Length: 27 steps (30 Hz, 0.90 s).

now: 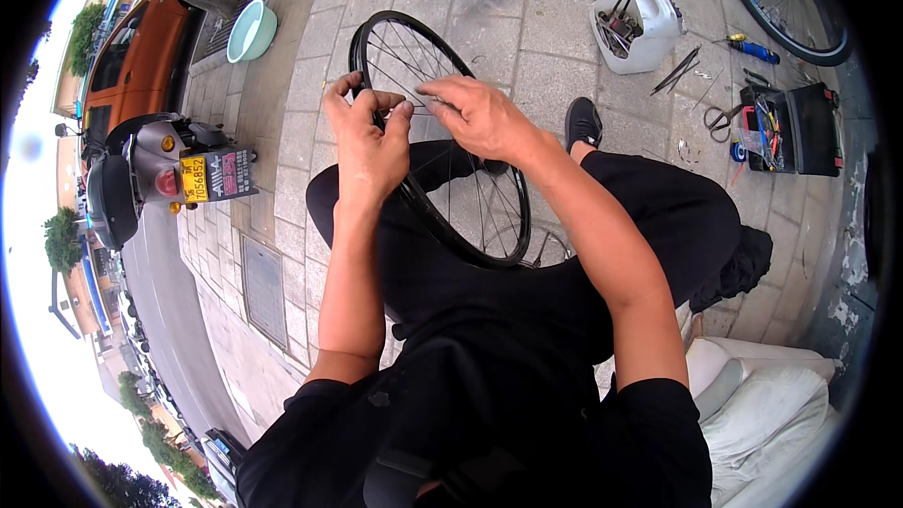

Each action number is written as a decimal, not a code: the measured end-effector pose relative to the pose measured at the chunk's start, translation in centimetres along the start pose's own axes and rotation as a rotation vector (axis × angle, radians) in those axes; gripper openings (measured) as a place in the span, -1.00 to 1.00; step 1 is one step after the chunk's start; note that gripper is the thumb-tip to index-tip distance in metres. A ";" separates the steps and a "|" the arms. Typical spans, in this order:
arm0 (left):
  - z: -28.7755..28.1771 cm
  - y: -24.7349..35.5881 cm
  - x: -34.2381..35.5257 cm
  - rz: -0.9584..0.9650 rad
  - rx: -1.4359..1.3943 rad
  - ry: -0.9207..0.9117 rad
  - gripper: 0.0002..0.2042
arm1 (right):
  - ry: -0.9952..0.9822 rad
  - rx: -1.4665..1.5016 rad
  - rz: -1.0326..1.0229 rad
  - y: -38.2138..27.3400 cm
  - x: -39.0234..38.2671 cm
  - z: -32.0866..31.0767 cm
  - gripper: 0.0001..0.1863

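Note:
A spoked bicycle wheel (520, 237) with a black rim leans across my lap, its far end raised off the paving. At the rim's upper left, my left hand (365, 136) is closed, its fingers bent over the rim and its thumb near the spokes. My right hand (478, 119) comes in from the right above the wheel. Its thumb and forefinger close round a thin spoke near my left thumb; the exact contact is too small to make out. The hub lies partly behind my right hand and leg.
A cut white plastic jug (628, 61) holds tools on the paving. To the right are an open black toolbox (811, 132), scissors (720, 122), a blue-handled screwdriver (755, 50) and another wheel (811, 49). A green basin (253, 30) and a parked scooter (155, 169) stand left.

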<state>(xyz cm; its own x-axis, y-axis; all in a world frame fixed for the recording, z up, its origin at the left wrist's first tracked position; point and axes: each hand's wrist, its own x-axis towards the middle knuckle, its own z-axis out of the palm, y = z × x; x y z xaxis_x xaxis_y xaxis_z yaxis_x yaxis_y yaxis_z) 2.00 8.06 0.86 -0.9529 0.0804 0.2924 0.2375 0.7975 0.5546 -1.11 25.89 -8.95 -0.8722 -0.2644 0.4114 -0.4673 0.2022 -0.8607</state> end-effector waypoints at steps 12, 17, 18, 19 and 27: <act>0.3 -0.3 -0.5 0.012 -0.089 0.100 -0.51 | 0.038 0.104 0.345 -3.3 1.8 1.5 -0.69; -0.1 0.3 -1.0 -0.024 -0.149 0.119 -0.54 | 0.015 0.001 0.421 -3.0 5.1 2.3 -0.65; -0.1 0.5 -0.9 -0.039 -0.158 0.120 -0.54 | -0.004 -0.027 0.427 -2.8 5.7 2.4 -0.65; 0.1 0.6 -0.9 0.010 -0.112 0.124 -0.54 | -0.047 -0.041 0.436 -2.5 6.3 2.7 -0.65; -0.2 0.6 -0.2 0.040 -0.055 0.099 -0.61 | -0.078 -0.004 0.536 -0.4 8.3 3.3 -0.66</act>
<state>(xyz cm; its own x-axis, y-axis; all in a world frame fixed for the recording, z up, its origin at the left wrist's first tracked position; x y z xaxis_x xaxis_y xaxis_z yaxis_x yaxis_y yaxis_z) 2.41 8.42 1.34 -0.9198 0.0506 0.3891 0.2880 0.7604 0.5821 -7.66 20.54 -6.18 -0.9753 -0.1925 -0.1086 0.0396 0.3311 -0.9428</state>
